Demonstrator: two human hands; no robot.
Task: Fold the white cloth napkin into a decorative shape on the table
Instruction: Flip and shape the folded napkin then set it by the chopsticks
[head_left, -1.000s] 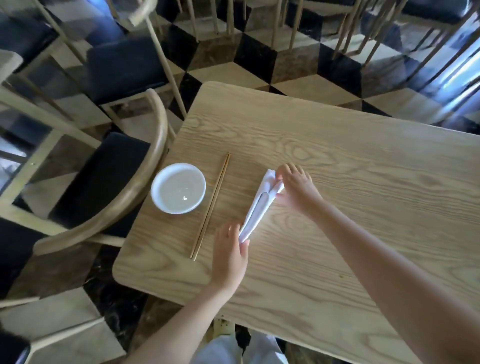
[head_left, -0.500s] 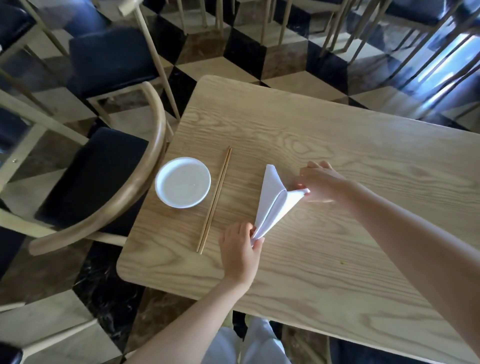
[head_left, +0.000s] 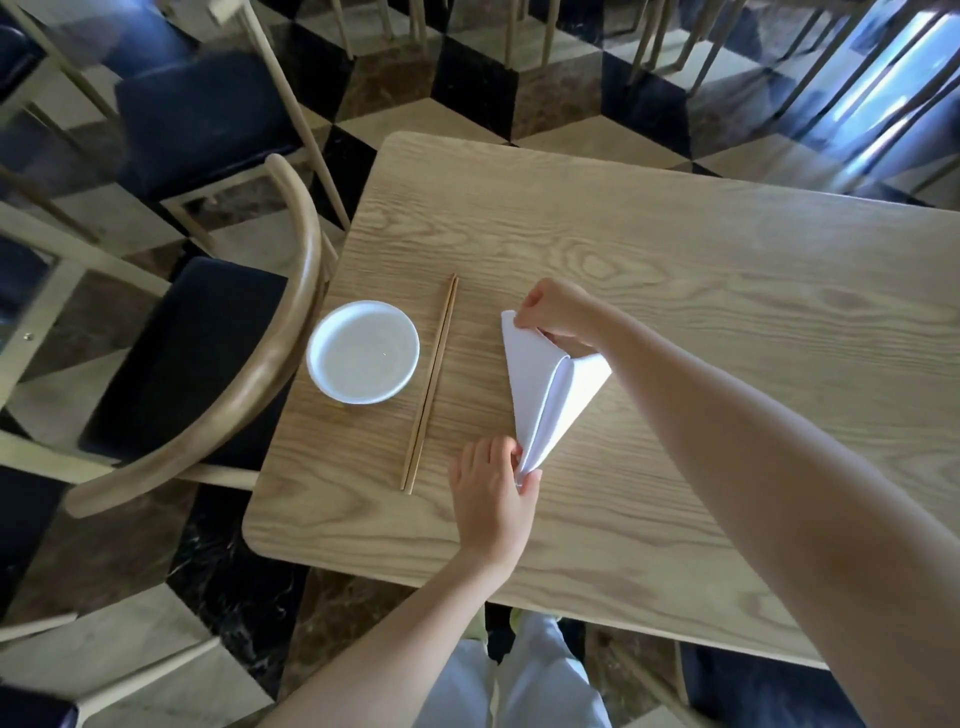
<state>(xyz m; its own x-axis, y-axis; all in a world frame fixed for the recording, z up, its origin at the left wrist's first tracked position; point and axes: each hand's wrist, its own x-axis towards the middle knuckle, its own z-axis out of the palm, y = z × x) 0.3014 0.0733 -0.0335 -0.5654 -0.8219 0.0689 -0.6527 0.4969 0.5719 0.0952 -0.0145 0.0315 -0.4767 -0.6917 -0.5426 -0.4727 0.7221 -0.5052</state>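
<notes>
The white cloth napkin (head_left: 545, 395) lies on the wooden table (head_left: 675, 270) folded into a narrow cone-like wedge, wide end far, point near. My left hand (head_left: 491, 493) pinches the near point between thumb and fingers. My right hand (head_left: 558, 312) pinches the far left corner of the wide end, lifting that flap slightly off the table. The right flap spreads toward my right forearm.
A small white dish (head_left: 362, 352) sits left of the napkin, with a pair of wooden chopsticks (head_left: 430, 384) lying between them. A wooden armchair with a dark seat (head_left: 208, 364) stands at the table's left end. More chairs stand on the chequered floor beyond.
The napkin has opened from a narrow strip into a wider wedge. My right hand shifted from the right flap to the far left corner. My left hand kept its hold on the near point.
</notes>
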